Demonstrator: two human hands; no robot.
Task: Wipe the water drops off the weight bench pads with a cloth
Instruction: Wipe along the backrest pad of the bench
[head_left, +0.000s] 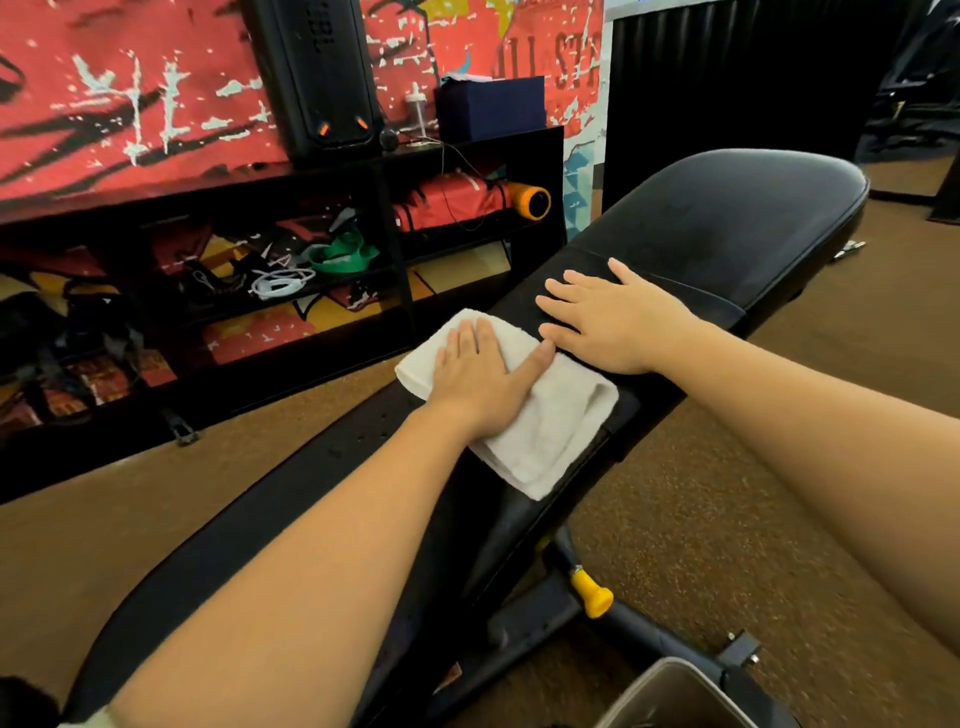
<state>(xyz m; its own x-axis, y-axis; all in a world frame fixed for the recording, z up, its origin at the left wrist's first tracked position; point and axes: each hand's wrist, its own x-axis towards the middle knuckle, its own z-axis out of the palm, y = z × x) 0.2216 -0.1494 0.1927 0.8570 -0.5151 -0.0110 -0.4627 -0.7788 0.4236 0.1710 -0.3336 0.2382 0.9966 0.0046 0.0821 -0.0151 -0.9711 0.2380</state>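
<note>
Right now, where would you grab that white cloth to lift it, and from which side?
Probably the near right corner of the cloth, pinched from the right. It lies folded flat on the bench pad, the left hand presses flat on its far part, and that corner is bare with layered folds to catch.

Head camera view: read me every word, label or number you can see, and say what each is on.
"ALL ST": big letters on the mural, upper right; the end is unclear.
Too blurred to read: lettering down the front of the speaker.
Unreadable: white letter-like marks on the left of the mural.
None shows on the bench or the cloth.
</note>
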